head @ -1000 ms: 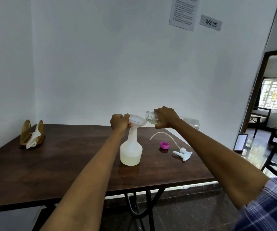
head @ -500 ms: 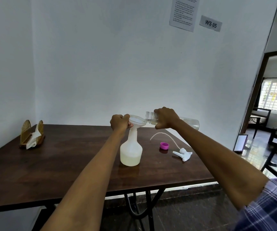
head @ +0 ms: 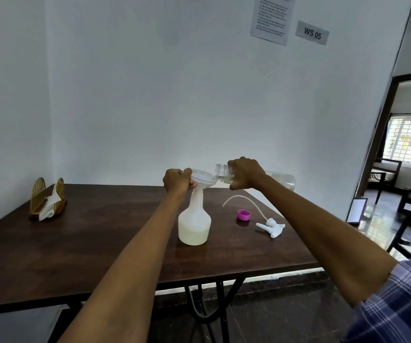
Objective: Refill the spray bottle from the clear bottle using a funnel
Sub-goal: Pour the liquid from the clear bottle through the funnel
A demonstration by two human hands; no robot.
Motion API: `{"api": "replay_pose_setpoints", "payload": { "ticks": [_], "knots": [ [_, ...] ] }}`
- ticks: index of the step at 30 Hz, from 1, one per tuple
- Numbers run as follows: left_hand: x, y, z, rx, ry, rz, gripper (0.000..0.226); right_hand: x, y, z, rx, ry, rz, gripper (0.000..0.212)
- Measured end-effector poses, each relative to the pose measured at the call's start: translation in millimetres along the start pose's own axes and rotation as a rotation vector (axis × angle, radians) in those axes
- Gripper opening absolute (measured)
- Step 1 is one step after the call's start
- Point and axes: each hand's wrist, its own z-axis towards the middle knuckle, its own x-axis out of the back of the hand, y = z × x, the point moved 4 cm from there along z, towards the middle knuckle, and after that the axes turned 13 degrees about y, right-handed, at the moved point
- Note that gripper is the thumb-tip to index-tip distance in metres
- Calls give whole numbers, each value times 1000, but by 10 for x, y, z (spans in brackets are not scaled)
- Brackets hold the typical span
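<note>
The spray bottle [head: 194, 222] stands upright on the tabletop [head: 100, 233] with a funnel [head: 202, 178] in its neck. The left hand [head: 177, 179] has its fingers curled round the funnel's rim. The right hand [head: 245, 173] grips the clear bottle [head: 224, 172] (tipped nearly flat), mouth over the funnel. Right of the spray bottle lie a pink cap [head: 243, 215] and the spray head [head: 271, 226].

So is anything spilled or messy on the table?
No spill shows. The funnel sits in the spray bottle, held by the left hand, while the right hand tips the clear bottle into it. The pink cap and spray head lie loose on the table, simply taken off.
</note>
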Motion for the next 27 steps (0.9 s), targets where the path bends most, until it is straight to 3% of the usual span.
{"api": "replay_pose_setpoints", "payload": {
  "ticks": [27],
  "knots": [
    [-13, -24, 17, 11, 2, -16, 31, 18, -8, -7, -8, -9, -7, 29]
  ]
}}
